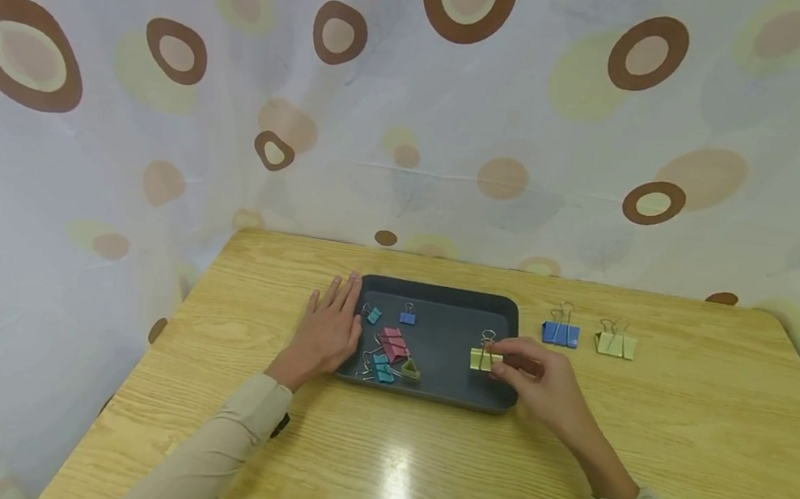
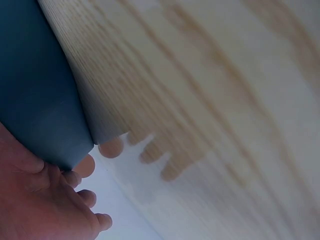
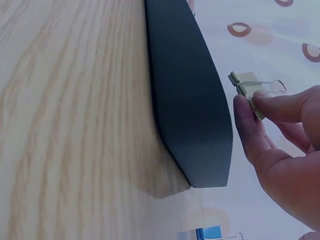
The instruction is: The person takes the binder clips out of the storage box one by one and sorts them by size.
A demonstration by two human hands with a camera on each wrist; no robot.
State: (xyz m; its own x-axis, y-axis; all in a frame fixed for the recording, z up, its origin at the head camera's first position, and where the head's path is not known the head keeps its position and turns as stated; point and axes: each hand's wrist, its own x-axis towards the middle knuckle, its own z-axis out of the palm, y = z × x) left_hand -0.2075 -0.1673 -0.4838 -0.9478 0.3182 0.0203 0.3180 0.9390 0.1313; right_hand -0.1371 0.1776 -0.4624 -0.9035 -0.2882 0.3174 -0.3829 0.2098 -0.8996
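Yellow clip (image 1: pixel 478 361) pinched, left hand (image 1: pixel 326 329) outstretched

A pale-yellow metal binder clip (image 1: pixel 479 360), silver wire loops pointing toward the far edge, is held above the right side of a shallow, dark-grey, round-cornered rectangular tray (image 1: pixel 443 360) flat on a wood-grain tabletop (image 1: pixel 321 444).

I'm at a wooden table (image 1: pixel 702 444) backed by circle-patterned cloth (image 1: pixel 378 109); binder clips (image 1: pixel 561 335) look office-like, but I can't tell the place.
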